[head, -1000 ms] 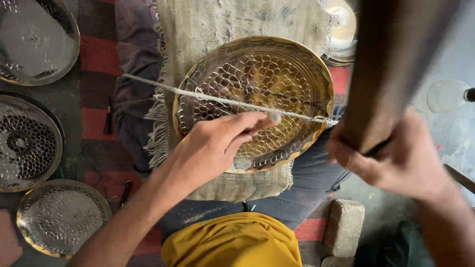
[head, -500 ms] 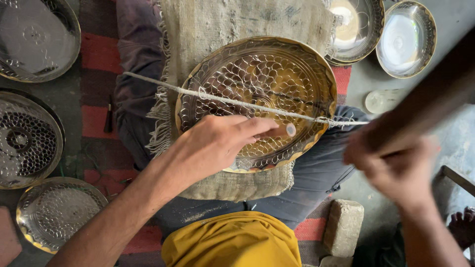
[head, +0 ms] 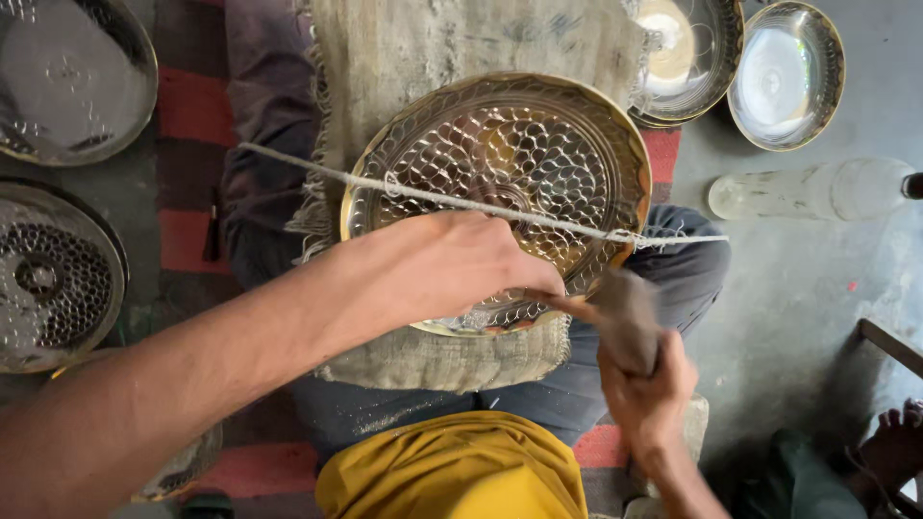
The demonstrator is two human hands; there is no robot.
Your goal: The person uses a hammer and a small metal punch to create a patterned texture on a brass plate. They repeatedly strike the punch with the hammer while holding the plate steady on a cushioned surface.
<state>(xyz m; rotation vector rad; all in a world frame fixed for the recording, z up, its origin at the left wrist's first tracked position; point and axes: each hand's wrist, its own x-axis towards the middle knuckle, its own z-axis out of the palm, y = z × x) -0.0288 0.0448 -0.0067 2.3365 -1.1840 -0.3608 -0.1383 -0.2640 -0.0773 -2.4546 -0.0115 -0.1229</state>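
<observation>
Since half a second ago my right hand (head: 646, 384) has come down from the upper right, and the wooden mallet (head: 623, 317) it carries now sits low beside the near right rim of the brass plate (head: 500, 192). Those fingers are clenched around the mallet's handle, whose long axis runs up and slightly left from my fist toward the plate's edge, the head blurred so I cannot tell whether it touches metal. My left hand (head: 452, 264) lies across the near half of the plate, fingers curled down over something small at their tips; what they pinch is hidden, so I cannot say. The plate rests on a burlap cloth (head: 433, 58) over my lap, directly ahead of both hands, the left on it and the right just off its rim. A taut white cord (head: 423, 195) crosses the plate from upper left to lower right, just beyond my left knuckles. Other metal dishes (head: 784, 72) lie on the floor (head: 808, 298) around me, with a clear bottle (head: 808, 189) on its side to the right.
</observation>
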